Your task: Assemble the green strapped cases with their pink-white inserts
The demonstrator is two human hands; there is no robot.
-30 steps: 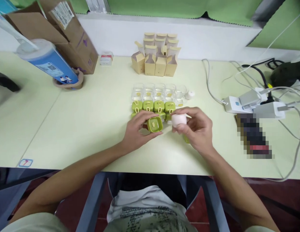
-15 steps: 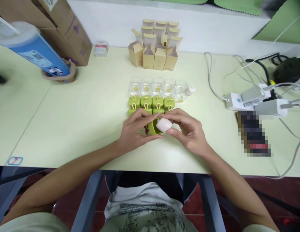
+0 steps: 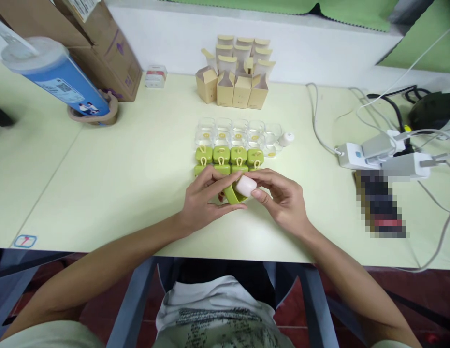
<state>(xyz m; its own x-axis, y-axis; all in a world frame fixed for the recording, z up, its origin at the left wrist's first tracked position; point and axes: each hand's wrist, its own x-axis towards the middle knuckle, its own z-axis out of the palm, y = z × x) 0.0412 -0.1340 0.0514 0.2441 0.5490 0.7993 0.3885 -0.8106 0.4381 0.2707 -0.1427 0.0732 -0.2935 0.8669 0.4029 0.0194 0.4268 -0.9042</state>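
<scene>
My left hand [image 3: 199, 204] is wrapped round a small green cover [image 3: 230, 195], its hollow side facing right. Between the thumb and fingers of my right hand [image 3: 285, 203] is a pale pink rounded piece [image 3: 245, 185], tilted at the mouth of the green cover and partly inside it. Just beyond my hands stand two rows of glossy green covers [image 3: 222, 154] with yellow loops on top; my fingers partly hide the nearer row. Behind them are rows of clear cups [image 3: 222, 132] with yellow marks. A small white piece [image 3: 287, 139] lies at their right end.
Several open cardboard boxes [image 3: 225, 92] stand against the wall. At left are a blue cylinder [image 3: 72, 87] in a holder, a large carton [image 3: 116, 63] and a small white box [image 3: 155, 77]. White chargers [image 3: 358, 155] and cables lie at right, beside a blurred-out dark object [image 3: 379, 203].
The pink piece has shifted slightly left against the green cover and sits a little further over its opening. Both hands keep their grips. The whole view has moved slightly.
</scene>
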